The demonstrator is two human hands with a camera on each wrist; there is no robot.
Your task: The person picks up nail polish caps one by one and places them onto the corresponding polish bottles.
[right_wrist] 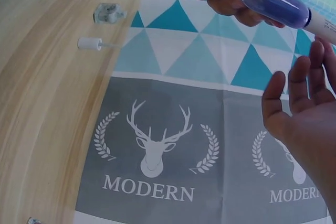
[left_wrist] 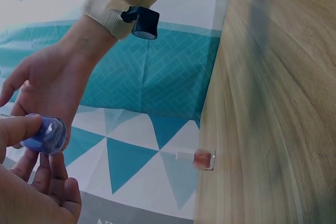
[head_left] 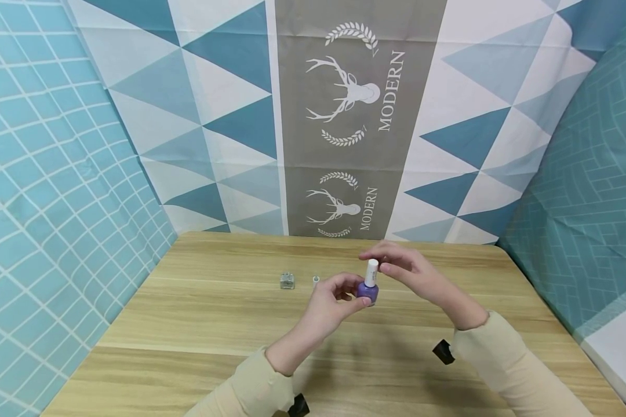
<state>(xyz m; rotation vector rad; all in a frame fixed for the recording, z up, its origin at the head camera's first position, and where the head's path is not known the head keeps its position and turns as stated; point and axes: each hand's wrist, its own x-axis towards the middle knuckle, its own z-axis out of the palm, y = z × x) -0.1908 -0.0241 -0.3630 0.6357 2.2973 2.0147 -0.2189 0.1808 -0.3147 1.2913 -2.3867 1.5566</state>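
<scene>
My left hand (head_left: 326, 304) grips a small nail polish bottle (head_left: 367, 293) of purple polish by its glass body, thumb in front and fingers behind. Its tall white cap (head_left: 371, 272) points up, tilted slightly right. Around that cap hover the spread, bent fingers of my right hand (head_left: 412, 272), fingertips right beside it. The right wrist view shows the purple bottle (right_wrist: 275, 2) from its base end, with the right hand (right_wrist: 304, 108) below the cap. In the left wrist view, the left hand (left_wrist: 37, 187) pinches the bottle (left_wrist: 48, 136) and the right palm (left_wrist: 52, 80) faces it.
A clear glass bottle (head_left: 287, 281) without a cap stands on the wooden table (head_left: 214, 324), left of my hands. Close to it, a white cap with its brush (right_wrist: 90, 43) stands upright. Another bottle with reddish polish (left_wrist: 203, 159) stands on the table. Patterned cloth hangs behind.
</scene>
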